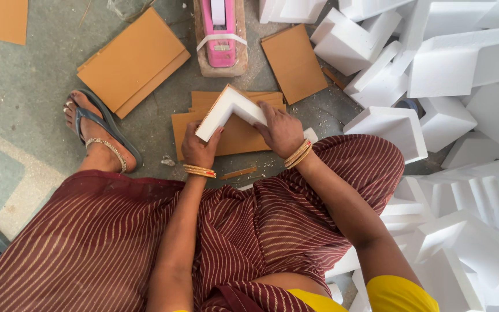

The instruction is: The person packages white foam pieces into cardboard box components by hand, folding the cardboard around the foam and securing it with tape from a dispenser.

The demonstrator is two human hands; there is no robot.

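Over the cardboard stack (pixel 235 136), left hand (pixel 199 149) and right hand (pixel 281 130) both gripping a foam corner (pixel 226 110), foam pile (pixel 451 69) right, pink tape tool (pixel 222 32) far.

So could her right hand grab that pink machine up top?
Probably not right away: the right hand is holding the white L-shaped foam corner piece, though the floor up to the pink machine looks free.

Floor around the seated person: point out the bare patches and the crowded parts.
Bare concrete floor lies left of the cardboard stack, above the sandalled foot. A narrower strip runs between the stack and the pink tape dispenser. The right side is crowded with white foam corner pieces.
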